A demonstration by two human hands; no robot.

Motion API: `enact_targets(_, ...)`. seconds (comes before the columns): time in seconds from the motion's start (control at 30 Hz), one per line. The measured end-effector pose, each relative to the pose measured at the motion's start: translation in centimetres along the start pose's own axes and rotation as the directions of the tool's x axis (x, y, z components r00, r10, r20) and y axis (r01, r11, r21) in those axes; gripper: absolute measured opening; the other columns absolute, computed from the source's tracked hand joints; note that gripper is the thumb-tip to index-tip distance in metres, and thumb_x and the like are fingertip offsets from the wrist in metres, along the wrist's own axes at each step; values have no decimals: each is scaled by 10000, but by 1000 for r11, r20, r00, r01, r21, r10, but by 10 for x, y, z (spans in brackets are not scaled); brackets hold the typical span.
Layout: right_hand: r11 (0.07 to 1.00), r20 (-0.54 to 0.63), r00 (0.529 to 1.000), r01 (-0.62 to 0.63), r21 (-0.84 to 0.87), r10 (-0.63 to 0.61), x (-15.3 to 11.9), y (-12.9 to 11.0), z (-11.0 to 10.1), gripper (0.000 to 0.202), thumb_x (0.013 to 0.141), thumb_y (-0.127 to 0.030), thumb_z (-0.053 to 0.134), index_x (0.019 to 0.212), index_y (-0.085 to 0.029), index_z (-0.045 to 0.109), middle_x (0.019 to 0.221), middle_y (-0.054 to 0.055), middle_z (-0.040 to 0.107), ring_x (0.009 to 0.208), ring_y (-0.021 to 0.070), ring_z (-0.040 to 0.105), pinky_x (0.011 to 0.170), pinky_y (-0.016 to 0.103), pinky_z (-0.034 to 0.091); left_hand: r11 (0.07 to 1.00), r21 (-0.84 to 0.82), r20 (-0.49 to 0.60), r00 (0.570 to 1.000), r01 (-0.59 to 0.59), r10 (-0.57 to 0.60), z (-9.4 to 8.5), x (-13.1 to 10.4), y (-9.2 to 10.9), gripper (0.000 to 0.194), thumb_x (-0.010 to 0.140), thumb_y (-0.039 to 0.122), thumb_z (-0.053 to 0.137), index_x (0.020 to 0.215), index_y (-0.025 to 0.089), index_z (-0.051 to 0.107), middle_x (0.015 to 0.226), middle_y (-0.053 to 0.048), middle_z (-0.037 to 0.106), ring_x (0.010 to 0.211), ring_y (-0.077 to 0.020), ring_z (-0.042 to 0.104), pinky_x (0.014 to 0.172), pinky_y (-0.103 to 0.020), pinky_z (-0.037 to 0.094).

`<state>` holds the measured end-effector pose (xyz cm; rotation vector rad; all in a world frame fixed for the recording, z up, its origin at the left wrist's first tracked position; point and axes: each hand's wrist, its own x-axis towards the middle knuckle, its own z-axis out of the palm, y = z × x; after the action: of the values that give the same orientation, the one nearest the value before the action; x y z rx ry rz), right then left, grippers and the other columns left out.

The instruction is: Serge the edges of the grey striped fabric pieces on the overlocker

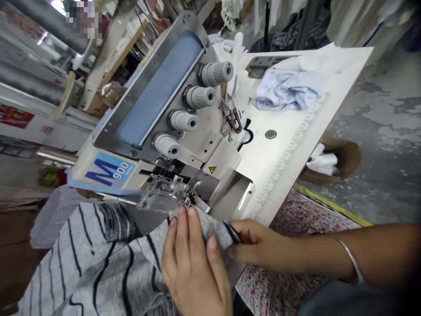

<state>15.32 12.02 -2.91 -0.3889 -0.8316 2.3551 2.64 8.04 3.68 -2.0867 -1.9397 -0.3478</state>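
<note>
We had the striped cloth (112, 267) under our flattened left hand (196, 267); our right hand (261, 248) pinched its edge beside it.

Soft matt cloth, grey with stripes (131, 272).

Striped fabric (108, 267): cut off by the bottom edge; portion under the left grip (197, 267) hidden. Left grip: wrist cropped at the bottom edge. Right grip (266, 250): only 2 digits clear, others hidden; forearm (388, 252) cropped at right. Machine label (112, 171): "M 900" legible, finer print too small to read. Ruler strip (289, 145): numerals blurred. Red sign (16, 116): cut off at left, wording unreadable. Person (83, 17), upper left: pixelated, cut off at top. Carton (350, 160): partly hidden behind the surface (315, 79). Hanging cloth (348, 22): top cropped, blurred.
</note>
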Motion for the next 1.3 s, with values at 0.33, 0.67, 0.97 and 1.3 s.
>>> enact_targets(0.33, 920, 20, 943, -330, 212, 333, -16, -7, 23, 313, 666, -337, 791, 925, -164, 755, 905, 46, 709, 971, 205, 640, 936, 343, 454, 985, -148, 18, 996, 93, -91, 1, 17, 5, 516, 976, 352, 365, 1452, 159, 313, 1496, -178, 387, 1397, -318, 341, 1098, -509, 323)
enact_targets(0.67, 933, -88, 955, -253, 257, 283, 7, -4, 45, 297, 622, -373, 820, 765, -136, 715, 766, 18, 687, 731, 130, 651, 838, 311, 507, 919, -377, -117, 990, -116, 77, -12, 27, -51, 521, 994, 504, 254, 1140, 240, 679, 1349, -95, 452, 1329, -268, 413, 1123, -434, 327)
enact_targets(0.97, 979, -172, 978, -83, 185, 116, 9, -28, 32, 324, 679, -397, 828, 716, -167, 603, 729, -38, 585, 806, 123, 564, 911, 300, 412, 937, -320, -47, 990, -143, 135, -1, -10, -29, 776, 933, 640, -4, 1453, 258, 426, 1439, -22, 523, 1354, -204, 449, 1136, -326, 273)
enact_targets(1.3, 984, -200, 976, 116, 138, -87, 14, -22, 22, 352, 742, -406, 811, 809, -181, 548, 628, -88, 500, 554, 57, 465, 578, 201, 375, 978, -201, 60, 996, -57, 71, -13, -4, -7, 593, 999, 479, 179, 1509, 204, 306, 1540, -24, 386, 1426, -177, 327, 1113, -292, 257)
